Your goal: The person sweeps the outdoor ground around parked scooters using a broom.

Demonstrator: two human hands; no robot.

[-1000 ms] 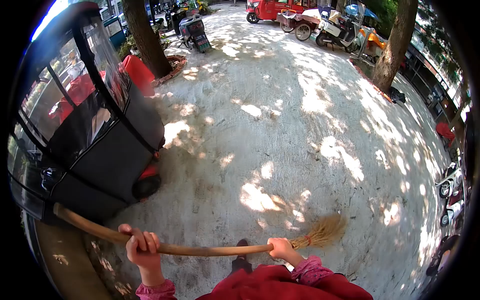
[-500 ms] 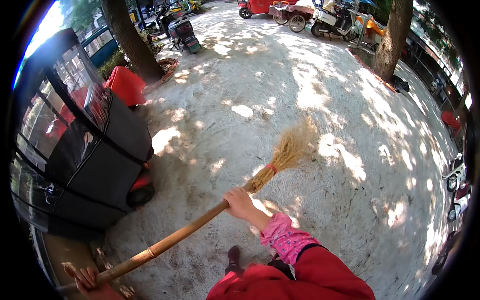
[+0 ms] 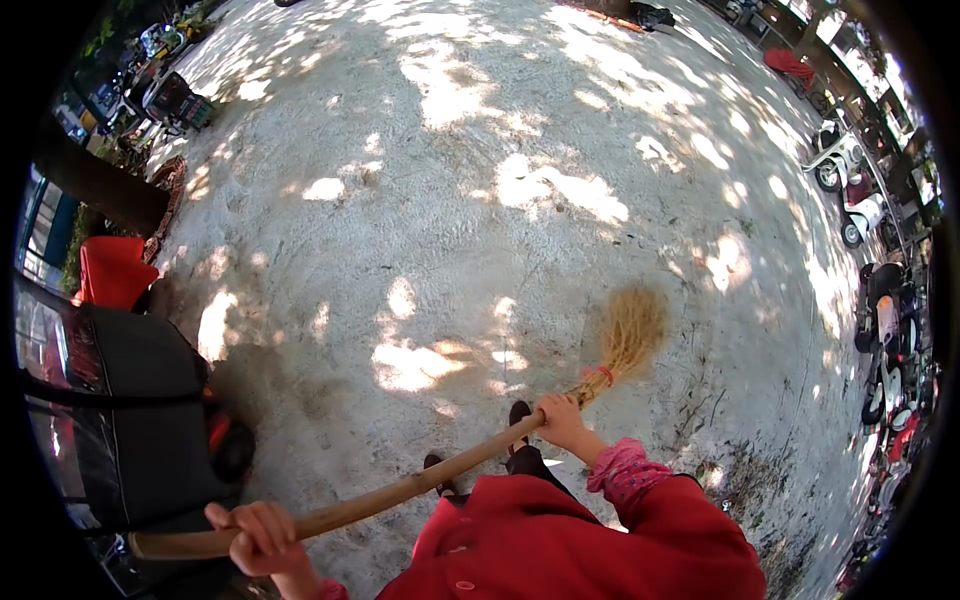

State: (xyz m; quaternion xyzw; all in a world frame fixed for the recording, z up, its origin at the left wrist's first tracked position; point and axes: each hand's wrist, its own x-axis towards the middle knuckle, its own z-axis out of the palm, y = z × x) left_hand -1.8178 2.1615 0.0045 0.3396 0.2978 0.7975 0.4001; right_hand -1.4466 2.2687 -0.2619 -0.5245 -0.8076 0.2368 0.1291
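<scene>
A straw broom (image 3: 632, 330) with a long wooden handle slants across the lower part of the head view, its bristles pointing up and to the right. Close to the red binding, my right hand (image 3: 564, 420) is wrapped round the handle. My left hand (image 3: 264, 538) grips it near the far end at lower left, and a short piece of handle sticks out beyond. The bristles are slightly blurred and lie over the concrete ground (image 3: 450, 230). Both hands are closed on the wood.
A dark covered vehicle (image 3: 150, 370) stands close on my left, with a red cover (image 3: 112, 270) beyond it. A tree trunk (image 3: 110, 190) and a parked scooter (image 3: 175, 103) are at upper left. Parked scooters (image 3: 850, 185) line the right side. Dirt patches (image 3: 765, 480) lie at lower right.
The camera view has turned right and downward. The broom's head has swung rightward and nearer to my body, and both hands keep hold of the handle. Both feet now show.
</scene>
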